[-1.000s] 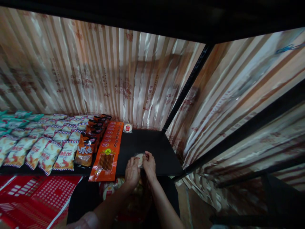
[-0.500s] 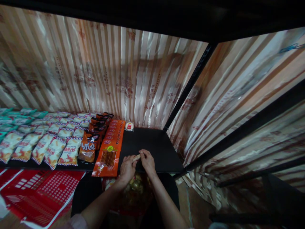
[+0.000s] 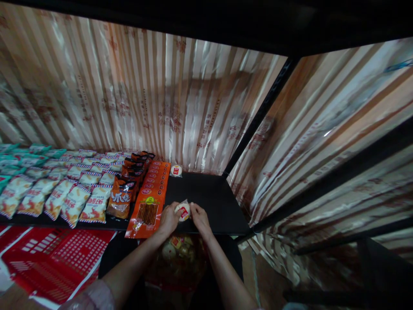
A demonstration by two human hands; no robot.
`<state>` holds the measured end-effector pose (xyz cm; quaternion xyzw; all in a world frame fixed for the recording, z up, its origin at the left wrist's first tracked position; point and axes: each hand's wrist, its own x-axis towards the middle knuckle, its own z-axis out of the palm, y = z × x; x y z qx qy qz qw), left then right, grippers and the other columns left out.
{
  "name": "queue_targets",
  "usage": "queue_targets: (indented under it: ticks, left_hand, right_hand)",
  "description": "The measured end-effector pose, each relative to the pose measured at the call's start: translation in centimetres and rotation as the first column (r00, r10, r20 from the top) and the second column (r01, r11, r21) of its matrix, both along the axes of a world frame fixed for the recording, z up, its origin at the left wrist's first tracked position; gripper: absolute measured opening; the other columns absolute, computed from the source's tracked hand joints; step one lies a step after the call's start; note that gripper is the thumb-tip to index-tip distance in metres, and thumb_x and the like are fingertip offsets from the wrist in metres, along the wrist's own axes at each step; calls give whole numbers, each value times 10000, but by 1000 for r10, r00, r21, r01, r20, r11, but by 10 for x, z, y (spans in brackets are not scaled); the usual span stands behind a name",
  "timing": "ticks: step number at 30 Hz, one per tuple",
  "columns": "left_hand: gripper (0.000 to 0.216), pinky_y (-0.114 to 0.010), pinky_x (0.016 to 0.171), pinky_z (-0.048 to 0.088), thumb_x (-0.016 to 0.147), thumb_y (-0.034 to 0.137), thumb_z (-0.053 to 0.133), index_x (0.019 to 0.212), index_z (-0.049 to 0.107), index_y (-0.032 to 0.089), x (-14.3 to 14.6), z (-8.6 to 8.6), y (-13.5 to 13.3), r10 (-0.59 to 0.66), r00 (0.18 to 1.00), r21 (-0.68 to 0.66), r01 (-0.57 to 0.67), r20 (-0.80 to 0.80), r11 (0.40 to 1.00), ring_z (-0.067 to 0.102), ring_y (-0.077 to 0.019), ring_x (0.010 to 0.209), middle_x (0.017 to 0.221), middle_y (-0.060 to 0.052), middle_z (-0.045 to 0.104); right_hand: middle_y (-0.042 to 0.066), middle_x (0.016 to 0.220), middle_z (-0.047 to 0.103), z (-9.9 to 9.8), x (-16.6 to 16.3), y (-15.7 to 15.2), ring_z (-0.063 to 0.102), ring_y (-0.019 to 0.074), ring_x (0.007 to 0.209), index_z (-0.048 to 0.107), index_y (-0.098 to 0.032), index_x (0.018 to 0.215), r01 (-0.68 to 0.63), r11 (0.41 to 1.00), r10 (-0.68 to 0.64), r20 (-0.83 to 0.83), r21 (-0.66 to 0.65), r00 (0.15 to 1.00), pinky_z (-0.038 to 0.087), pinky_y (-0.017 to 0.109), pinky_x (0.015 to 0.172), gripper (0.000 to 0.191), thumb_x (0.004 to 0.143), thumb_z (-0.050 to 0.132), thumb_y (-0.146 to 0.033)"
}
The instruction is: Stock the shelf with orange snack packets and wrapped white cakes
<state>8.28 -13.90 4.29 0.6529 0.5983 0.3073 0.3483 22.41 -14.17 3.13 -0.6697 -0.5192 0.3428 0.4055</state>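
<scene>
Between my two hands is a small round white packaged snack (image 3: 183,212) with a red label facing up. My left hand (image 3: 169,218) pinches its left edge, and the fingers of my right hand (image 3: 199,216) are closed on the right edge of its wrapper. Both hands are above the front part of the black shelf (image 3: 206,187). A similar round white packet (image 3: 176,171) lies at the back of the shelf by the curtain. Just left of my hands lie flat orange snack packs (image 3: 146,206). Below my hands, round wrapped items (image 3: 177,249) sit in a dim container.
Rows of white snack bags (image 3: 96,204), orange-brown bags (image 3: 120,198) and teal bags (image 3: 30,160) fill the shelf's left side. A red plastic basket (image 3: 61,262) is below. Black metal posts (image 3: 258,118) and striped plastic sheeting (image 3: 200,103) enclose the back and right.
The round packet between my hands has turned from edge-on to face-up, so its red label now shows. My hands have stayed in nearly the same place.
</scene>
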Motion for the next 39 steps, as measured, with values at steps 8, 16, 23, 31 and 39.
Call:
queue_targets:
  ticks: [8,16,23,31,39]
  left_hand:
    - [179,-214,650,426,716,287,578,846,607,167,0,-7,10,146,952,-127,-115,269,985,590,-132,690,748,-9,659]
    - [186,-227,646,449,724,298,575,824,572,141,7,-20,12,305,873,-197,-245,382,949,600,-130,686,731,-24,648]
    - [68,-220,601,476,771,210,513,800,496,151,18,-21,5,453,707,-363,-289,543,886,605,-116,690,786,-40,620]
    - [65,-226,610,471,751,152,522,751,457,159,29,-11,1,549,598,-420,-356,584,835,591,-109,652,750,-20,595]
    - [86,-215,598,450,718,134,532,782,480,158,34,-14,0,570,550,-440,-364,611,821,572,-99,636,730,-3,584]
  right_hand:
    - [-56,529,502,0,-5,0,440,81,432,596,-180,858,33,997,-48,-252,-63,967,373,188,415,382,697,506,-514]
    - [-48,599,555,-11,-12,1,467,62,425,491,-150,1060,115,988,-148,-458,-99,877,331,161,379,569,608,631,-465]
    - [-63,548,534,-14,-18,-1,413,40,371,523,-153,940,166,969,-239,-536,-181,809,265,149,330,471,580,682,-410]
    - [-16,654,612,-20,-25,-1,423,12,383,549,-164,858,183,932,-353,-672,-312,651,285,123,349,373,581,707,-357]
    - [-56,546,557,-25,-32,4,454,19,423,590,-150,753,146,939,-329,-691,-310,644,318,121,403,289,543,717,-302]
